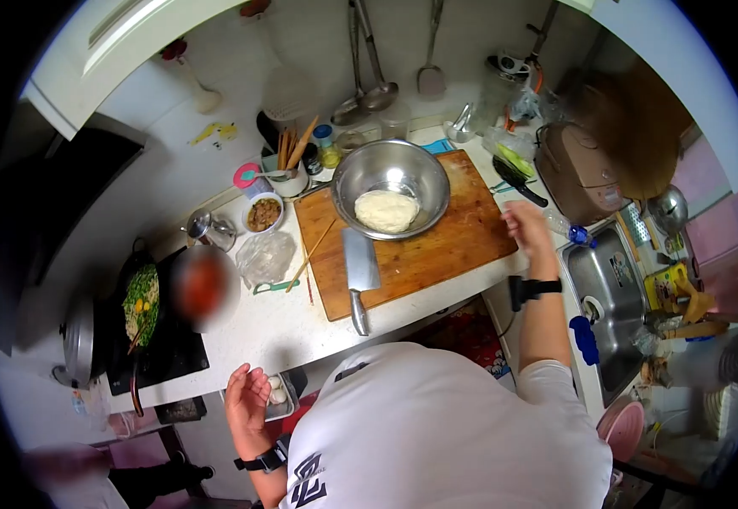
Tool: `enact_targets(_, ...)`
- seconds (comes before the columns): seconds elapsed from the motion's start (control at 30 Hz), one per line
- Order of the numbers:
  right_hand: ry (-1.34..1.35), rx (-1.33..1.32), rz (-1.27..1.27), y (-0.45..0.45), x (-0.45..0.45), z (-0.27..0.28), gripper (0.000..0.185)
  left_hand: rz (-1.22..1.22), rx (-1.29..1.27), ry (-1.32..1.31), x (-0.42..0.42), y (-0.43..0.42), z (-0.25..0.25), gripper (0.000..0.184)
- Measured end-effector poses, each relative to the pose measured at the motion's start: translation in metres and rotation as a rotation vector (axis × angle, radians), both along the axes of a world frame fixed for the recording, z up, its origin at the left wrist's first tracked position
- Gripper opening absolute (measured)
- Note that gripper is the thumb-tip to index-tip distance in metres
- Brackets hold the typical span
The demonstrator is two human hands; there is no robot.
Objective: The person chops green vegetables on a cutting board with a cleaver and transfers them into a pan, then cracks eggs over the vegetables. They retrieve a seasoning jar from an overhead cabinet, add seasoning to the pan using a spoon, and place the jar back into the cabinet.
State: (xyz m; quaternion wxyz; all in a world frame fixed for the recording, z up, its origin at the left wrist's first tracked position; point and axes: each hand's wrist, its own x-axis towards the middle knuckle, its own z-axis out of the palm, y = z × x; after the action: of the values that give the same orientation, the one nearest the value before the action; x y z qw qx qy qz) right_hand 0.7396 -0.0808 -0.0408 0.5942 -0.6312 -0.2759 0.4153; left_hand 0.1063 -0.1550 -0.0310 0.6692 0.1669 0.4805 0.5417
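My left hand [248, 397] hangs in front of the counter's front edge, fingers loosely bent and apart, holding nothing. Below the counter beside it, a tray [282, 411] holds several white eggs. My right hand [528, 229] hovers by the right edge of the wooden cutting board [462, 220], its fingers loosely curled with nothing visible in them. On the board stands a steel mixing bowl [343, 182] with a lump of pale dough [386, 210] inside. A cleaver [360, 261] lies in front of the bowl, its handle reaching past the board's front edge. Chopsticks [309, 256] rest across the board's left side.
On the left, a wok [142, 301] of chopped greens and egg yolks sits on the black stove. A bowl of brown food [264, 214] and a plastic bag [265, 257] lie left of the board. To the right are a rice cooker [579, 174], bottle [570, 229] and steel sink [593, 267].
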Motion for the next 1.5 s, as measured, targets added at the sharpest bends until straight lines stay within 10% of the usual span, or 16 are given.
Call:
enact_targets(0.3, 0.05, -0.396, 0.131, 0.086, -0.114, -0.072, 0.031, 0.046, -0.023, 0.045, -0.005, -0.009, 0.001, 0.026)
enact_targets(0.8, 0.25, -0.28, -0.087, 0.116, -0.158, -0.099, 0.03, 0.146, -0.047, 0.024, -0.034, -0.051, -0.007, 0.024)
enact_targets(1.5, 0.241, -0.351, 0.231, 0.118, -0.227, -0.085, 0.044, 0.124, -0.05, 0.028, -0.027, -0.051, -0.017, 0.021)
